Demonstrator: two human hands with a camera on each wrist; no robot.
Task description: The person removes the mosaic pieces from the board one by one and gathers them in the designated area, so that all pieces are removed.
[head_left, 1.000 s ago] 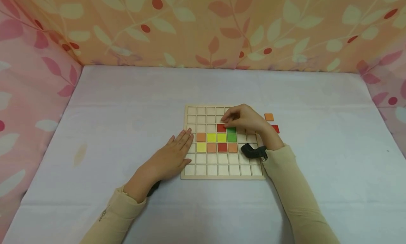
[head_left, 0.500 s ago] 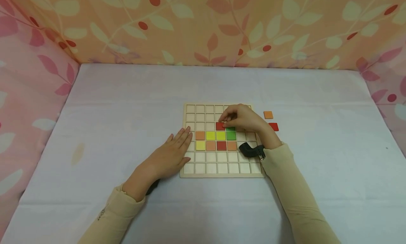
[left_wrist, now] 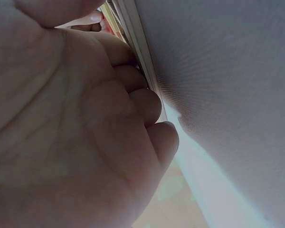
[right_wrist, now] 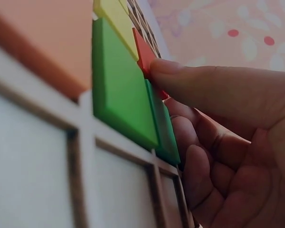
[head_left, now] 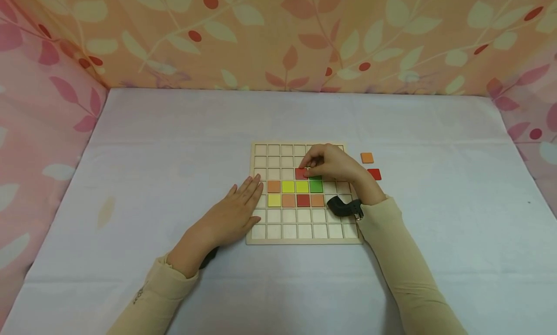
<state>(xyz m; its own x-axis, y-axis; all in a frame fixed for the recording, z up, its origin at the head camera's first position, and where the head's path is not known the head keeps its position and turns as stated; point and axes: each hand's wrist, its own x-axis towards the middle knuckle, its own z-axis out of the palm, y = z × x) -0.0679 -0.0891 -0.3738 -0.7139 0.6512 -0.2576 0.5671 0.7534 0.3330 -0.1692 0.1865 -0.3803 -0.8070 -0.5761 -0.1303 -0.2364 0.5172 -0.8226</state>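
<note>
In the head view a pale wooden grid board [head_left: 304, 240] lies on the table, with coloured square tiles in its middle cells. My left hand [head_left: 230, 219] rests with straight fingers on the board's left edge; in the left wrist view its fingertips [left_wrist: 147, 107] meet the side of the board. My right hand [head_left: 332, 163] pinches a red tile [head_left: 301, 173] at a cell above the yellow tiles. The right wrist view shows the thumb on this red tile [right_wrist: 141, 50], which stands slightly raised beside two green tiles [right_wrist: 123, 90]. The fingers hide its far edge.
An orange tile [head_left: 367, 157] and another red tile [head_left: 374, 174] lie loose on the white cloth right of the board. Black wrist mounts [head_left: 344, 207] sit at both wrists. Flowered cloth walls [head_left: 287, 40] bound the table at the back and sides.
The right fingers stay at the red tile, which now looks slightly tilted and lighter. The left hand keeps its place on the board; the whole view has shifted a little.
</note>
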